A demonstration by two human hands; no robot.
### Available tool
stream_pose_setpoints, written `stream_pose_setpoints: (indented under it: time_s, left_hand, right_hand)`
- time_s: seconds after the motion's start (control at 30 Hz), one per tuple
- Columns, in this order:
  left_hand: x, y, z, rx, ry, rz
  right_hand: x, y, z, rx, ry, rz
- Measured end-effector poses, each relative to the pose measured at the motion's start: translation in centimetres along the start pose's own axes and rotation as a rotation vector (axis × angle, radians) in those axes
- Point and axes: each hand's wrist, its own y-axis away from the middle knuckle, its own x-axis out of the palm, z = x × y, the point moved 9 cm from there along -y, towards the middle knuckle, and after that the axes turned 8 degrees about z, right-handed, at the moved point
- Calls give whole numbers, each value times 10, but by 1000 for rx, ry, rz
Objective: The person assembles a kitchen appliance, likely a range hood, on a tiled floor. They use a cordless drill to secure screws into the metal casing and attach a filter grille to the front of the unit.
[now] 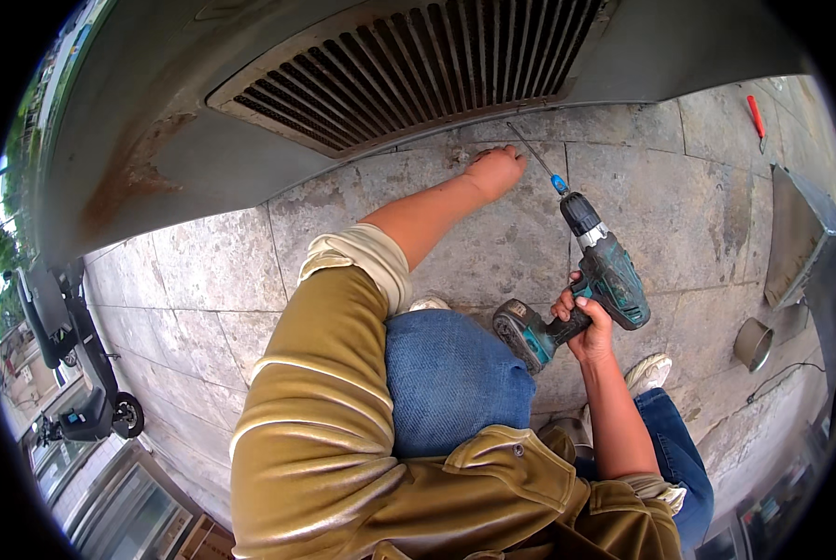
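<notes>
A black and teal cordless drill (614, 280) is gripped at its handle by my right hand (588, 322). From its chuck a blue bit holder (558, 183) and a long thin bit (532, 149) point away, toward the bottom of a slatted metal grille (427, 79). Close beside that bit, my left hand (498, 171) is low near the grille's lower edge, its fingers curled in. Whatever those fingers may hold is hidden. The grille sits in a grey, rust-stained metal panel (180, 121).
Toward the far right a red-handled tool (756, 117) lies on the stone paving (660, 215). A folded metal piece (800, 238) and a small metal cup (754, 343) stand at the right, near a thin black cable (782, 375). A scooter (86, 383) is parked at the left.
</notes>
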Motion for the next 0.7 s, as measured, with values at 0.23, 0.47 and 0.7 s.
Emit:
stream_pose_setpoints:
  time_s: [0.23, 0.47, 0.7]
  left_hand:
    - [3, 73, 84, -303, 1190, -178]
    - [24, 166, 143, -314, 2195, -392]
    - [24, 213, 147, -234, 2386, -504]
  right_hand:
    - [17, -2, -5, 48, 91, 50]
    - [35, -14, -10, 142, 385, 101]
    - [75, -19, -13, 230, 643, 215]
